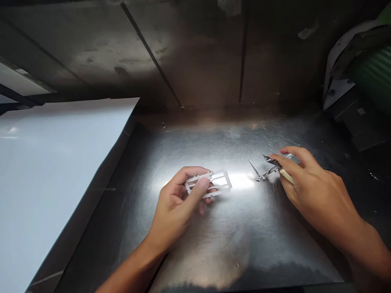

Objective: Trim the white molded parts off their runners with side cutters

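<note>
My left hand [179,203] pinches a white plastic frame [221,183] between thumb and fingers, and it looks like a model-kit runner. It is held flat, just above the brushed metal sheet [201,240]. My right hand [314,191] grips a small pair of metal nippers [271,165] with a cream handle [287,176]. Their thin steel tips point left toward the frame, with a gap of bright metal between the two. Part of the tool is hidden by my fingers.
A large white sheet [55,162] lies to the left, beyond a dark edge of the metal surface. A dark wall with seams [201,61] rises behind. At the upper right are a green ribbed object [369,69] and a pale curved panel [336,69].
</note>
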A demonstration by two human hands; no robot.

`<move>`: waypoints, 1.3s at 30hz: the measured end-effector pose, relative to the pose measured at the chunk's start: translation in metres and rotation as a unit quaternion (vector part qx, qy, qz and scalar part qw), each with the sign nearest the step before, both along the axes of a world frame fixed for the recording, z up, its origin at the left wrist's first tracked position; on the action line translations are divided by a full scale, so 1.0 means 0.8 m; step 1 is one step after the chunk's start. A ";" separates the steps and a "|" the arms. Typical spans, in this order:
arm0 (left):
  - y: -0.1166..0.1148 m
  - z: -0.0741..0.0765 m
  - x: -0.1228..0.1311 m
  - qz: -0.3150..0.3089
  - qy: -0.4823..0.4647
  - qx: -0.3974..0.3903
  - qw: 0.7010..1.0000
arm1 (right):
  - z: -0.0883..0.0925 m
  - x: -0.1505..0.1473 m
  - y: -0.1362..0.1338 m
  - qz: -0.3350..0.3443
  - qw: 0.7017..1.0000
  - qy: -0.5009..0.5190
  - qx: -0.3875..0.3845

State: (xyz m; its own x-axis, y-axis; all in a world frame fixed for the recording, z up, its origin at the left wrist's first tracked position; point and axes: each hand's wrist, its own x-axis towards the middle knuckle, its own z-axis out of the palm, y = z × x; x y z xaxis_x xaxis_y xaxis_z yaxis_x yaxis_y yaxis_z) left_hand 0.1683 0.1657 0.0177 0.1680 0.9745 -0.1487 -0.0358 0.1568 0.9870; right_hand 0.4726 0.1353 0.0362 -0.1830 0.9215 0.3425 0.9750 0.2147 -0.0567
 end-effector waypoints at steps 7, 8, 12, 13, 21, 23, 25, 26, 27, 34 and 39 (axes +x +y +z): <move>0.011 0.010 -0.002 -0.043 -0.110 -0.097 0.988 | 0.000 0.003 0.009 -0.018 0.999 -0.018 -0.023; 0.012 0.012 -0.001 -0.049 -0.127 -0.109 0.985 | 0.004 0.002 0.009 -0.014 0.999 0.041 -0.006; 0.012 0.013 0.007 -0.060 -0.161 -0.126 0.977 | 0.021 -0.011 0.006 -0.025 0.928 0.371 -0.014; 0.011 0.012 0.009 -0.065 -0.152 -0.125 0.978 | 0.022 -0.017 0.006 -0.035 0.894 0.445 -0.048; 0.002 -0.003 0.012 -0.095 0.007 -0.035 0.995 | -0.005 -0.066 -0.002 0.000 0.612 0.745 -0.266; 0.002 -0.004 0.013 -0.114 -0.008 -0.034 0.993 | -0.006 -0.072 -0.006 0.018 0.594 0.753 -0.284; 0.000 -0.003 0.013 -0.118 -0.014 -0.029 0.992 | -0.005 -0.074 -0.009 0.029 0.598 0.743 -0.299; 0.000 -0.002 0.013 -0.111 -0.011 -0.022 0.993 | -0.004 -0.073 -0.010 0.025 0.618 0.727 -0.298; -0.001 -0.001 0.012 -0.098 -0.006 -0.016 0.995 | -0.004 -0.071 -0.011 0.017 0.652 0.701 -0.290; 0.000 0.008 -0.003 0.009 0.023 0.038 0.999 | 0.002 -0.044 -0.020 0.060 0.852 0.477 -0.207; -0.002 0.009 -0.012 0.016 0.041 0.041 0.998 | 0.005 -0.045 -0.021 0.069 0.874 0.416 -0.242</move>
State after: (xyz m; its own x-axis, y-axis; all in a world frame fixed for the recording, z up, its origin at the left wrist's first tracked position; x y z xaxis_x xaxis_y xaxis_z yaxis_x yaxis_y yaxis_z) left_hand 0.1588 0.1640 0.0252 0.1279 0.9885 -0.0809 0.0423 0.0760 0.9962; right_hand 0.4362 0.1184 0.0402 -0.1770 0.9841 -0.0129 0.5192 0.0823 -0.8507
